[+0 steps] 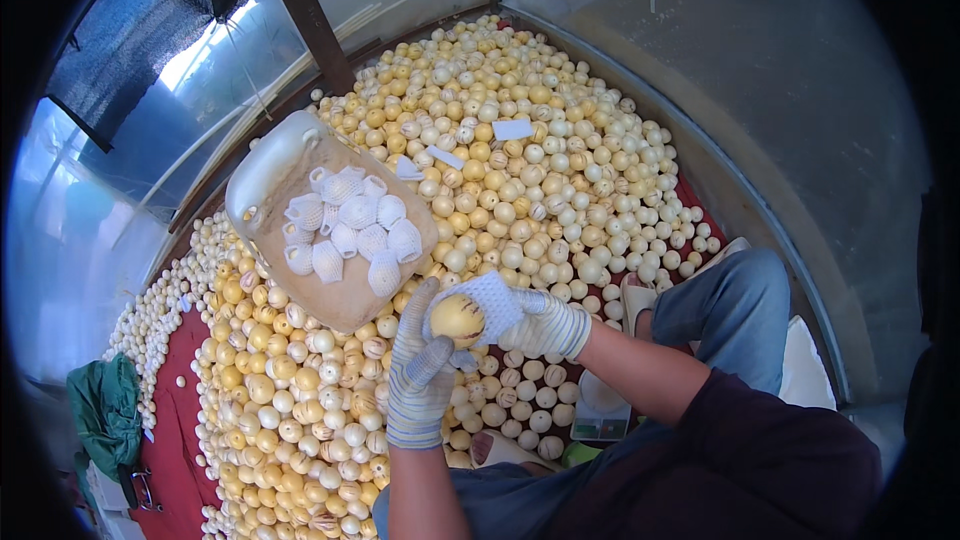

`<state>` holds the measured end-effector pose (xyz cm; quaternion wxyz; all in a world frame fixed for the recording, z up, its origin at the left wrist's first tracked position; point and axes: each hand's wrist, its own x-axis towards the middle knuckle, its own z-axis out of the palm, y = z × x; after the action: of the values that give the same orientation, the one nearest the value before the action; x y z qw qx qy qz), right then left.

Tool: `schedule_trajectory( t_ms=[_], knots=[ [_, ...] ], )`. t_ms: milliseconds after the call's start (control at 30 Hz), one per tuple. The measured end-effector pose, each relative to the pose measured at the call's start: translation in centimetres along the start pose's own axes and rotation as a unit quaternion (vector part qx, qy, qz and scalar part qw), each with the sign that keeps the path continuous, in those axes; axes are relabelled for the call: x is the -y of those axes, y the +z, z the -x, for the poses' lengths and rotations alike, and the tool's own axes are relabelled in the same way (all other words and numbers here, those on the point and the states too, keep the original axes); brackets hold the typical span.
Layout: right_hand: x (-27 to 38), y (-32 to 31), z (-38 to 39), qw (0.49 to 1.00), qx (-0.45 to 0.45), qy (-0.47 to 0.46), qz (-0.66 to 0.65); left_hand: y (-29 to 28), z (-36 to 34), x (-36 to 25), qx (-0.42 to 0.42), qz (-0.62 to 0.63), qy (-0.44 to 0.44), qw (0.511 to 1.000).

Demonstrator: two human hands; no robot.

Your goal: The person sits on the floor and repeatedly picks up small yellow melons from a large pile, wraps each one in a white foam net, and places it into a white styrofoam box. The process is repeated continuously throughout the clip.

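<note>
In front of me my left hand (420, 370), in a striped knit glove, is wrapped round a yellow pepino melon (458, 317) with dark streaks. My right hand (545, 325), gloved alike, grips a white foam net sleeve (498, 302). The sleeve's mouth lies against the melon's right side; how far the melon sits inside it I cannot tell. Beyond my left hand, a chair-like seat with a tan padded surface (310, 290) carries several fruits in white foam nets (357, 212).
A big heap of loose pepino melons (560, 170) spreads around me over a red cloth (180, 390). White cards (512, 129) lie on the heap. A small scale (600, 410) stands by my legs, and a green bag (105, 410) at the far left. Walls of sheeting (740, 70) enclose the space.
</note>
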<state>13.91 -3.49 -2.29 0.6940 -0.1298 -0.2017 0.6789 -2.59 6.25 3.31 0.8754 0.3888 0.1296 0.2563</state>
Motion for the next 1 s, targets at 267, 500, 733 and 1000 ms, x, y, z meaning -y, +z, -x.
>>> schedule_trajectory(
  t_ms=[267,500,733,1000],
  knots=[
    [1.3,1.3,1.9,0.959,-0.138,-0.073,0.235,0.5,0.7,0.0,0.001,-0.102,-0.017,0.995],
    [0.8,7.1,2.0,0.688,-0.148,-0.219,0.676,1.0,-0.4,2.7,-0.079,-0.379,0.088,0.918],
    [3.7,7.4,2.8,0.458,0.016,-0.165,0.873,1.1,-0.8,3.1,-0.033,-0.267,0.008,0.963],
    [17.6,9.1,14.6,0.533,-0.173,-0.164,0.812,1.5,1.0,1.4,-0.033,-0.275,0.043,0.96]
  ],
)
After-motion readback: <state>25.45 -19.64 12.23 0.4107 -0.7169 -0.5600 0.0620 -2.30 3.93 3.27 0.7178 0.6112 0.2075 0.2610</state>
